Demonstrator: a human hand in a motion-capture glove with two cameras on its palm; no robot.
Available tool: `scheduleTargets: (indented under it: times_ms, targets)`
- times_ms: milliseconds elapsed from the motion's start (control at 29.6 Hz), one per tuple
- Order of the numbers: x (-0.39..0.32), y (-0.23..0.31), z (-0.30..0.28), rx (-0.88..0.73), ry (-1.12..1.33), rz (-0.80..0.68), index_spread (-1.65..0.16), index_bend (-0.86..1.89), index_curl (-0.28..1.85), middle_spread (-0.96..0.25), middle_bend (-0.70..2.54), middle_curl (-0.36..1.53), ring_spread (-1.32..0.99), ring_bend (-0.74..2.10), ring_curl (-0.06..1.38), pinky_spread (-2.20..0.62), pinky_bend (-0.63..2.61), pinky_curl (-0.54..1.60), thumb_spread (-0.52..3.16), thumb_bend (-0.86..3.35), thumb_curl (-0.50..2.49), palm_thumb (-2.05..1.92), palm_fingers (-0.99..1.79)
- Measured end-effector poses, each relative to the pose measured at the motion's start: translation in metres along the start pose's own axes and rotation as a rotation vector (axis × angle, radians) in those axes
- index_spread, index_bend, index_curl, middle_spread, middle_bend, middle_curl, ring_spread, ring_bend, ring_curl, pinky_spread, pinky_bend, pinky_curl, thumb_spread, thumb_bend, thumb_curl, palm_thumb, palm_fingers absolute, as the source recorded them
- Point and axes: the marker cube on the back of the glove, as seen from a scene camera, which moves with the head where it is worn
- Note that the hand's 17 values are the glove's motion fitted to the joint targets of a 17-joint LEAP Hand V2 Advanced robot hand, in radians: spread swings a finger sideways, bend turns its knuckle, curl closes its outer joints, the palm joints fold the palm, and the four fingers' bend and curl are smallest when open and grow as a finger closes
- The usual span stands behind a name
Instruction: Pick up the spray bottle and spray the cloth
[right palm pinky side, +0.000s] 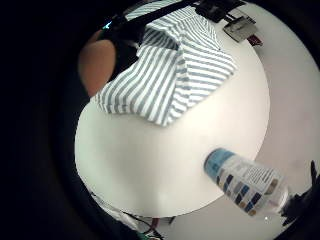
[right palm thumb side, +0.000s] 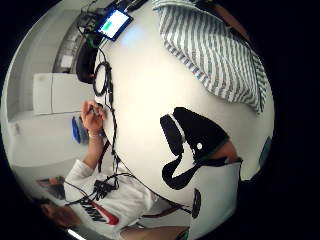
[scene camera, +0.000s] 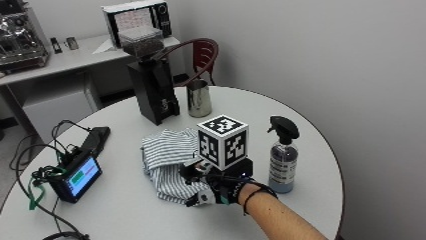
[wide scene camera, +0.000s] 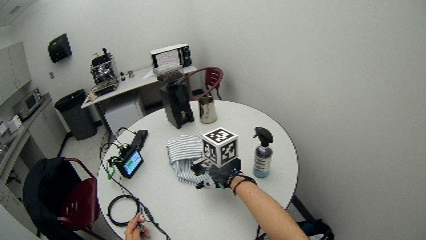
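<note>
one hand at work: the gloved right hand (scene camera: 216, 187) hovers over the round white table (scene camera: 313, 145), holding nothing
outside view: the striped cloth (scene camera: 163, 160) lies crumpled just beyond and left of the hand, its near edge under the fingers; the spray bottle (scene camera: 283, 155) stands upright near the hand's right side, apart from it
fingers: mostly hidden, cannot tell whether they are spread or curled
wide outside view: cloth (wide scene camera: 181, 152) and bottle (wide scene camera: 261, 152) flank the hand (wide scene camera: 216, 177); a small lit screen (wide scene camera: 131, 163) sits well to its left
little finger side palm view: bottle (right palm pinky side: 247, 187) stands on the table beside the palm, untouched; cloth (right palm pinky side: 167, 75) lies farther off
thumb side palm view: cloth (right palm thumb side: 215, 55) lies on the table (right palm thumb side: 145, 120)
</note>
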Motion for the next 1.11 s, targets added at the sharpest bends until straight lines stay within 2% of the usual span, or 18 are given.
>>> scheduleTargets:
  times_ms: [236,574,777,1115]
  targets:
    - [-0.002,0.002,-0.003,0.001,-0.007,-0.001,-0.31,0.12,0.11,-0.03,0.32,0.16,0.01,0.35,0.17,0.17,0.45,0.20,0.74,0.28,0.12,0.49,0.53]
    - [0.001,0.018,-0.006,0.011,-0.015,-0.012,-0.37,0.12,0.15,-0.04,0.33,0.23,0.01,0.35,0.21,0.21,0.46,0.25,1.00,0.23,0.17,0.53,0.50]
    - [-0.004,0.061,-0.006,0.038,-0.027,-0.069,-0.39,0.12,0.16,-0.04,0.32,0.26,0.01,0.35,0.23,0.22,0.45,0.27,1.06,0.19,0.19,0.55,0.49]
    - [-0.018,0.149,-0.046,0.228,-0.209,-0.199,-0.39,0.12,0.18,-0.03,0.31,0.30,0.02,0.35,0.25,0.23,0.45,0.30,1.06,0.07,0.20,0.48,0.48]
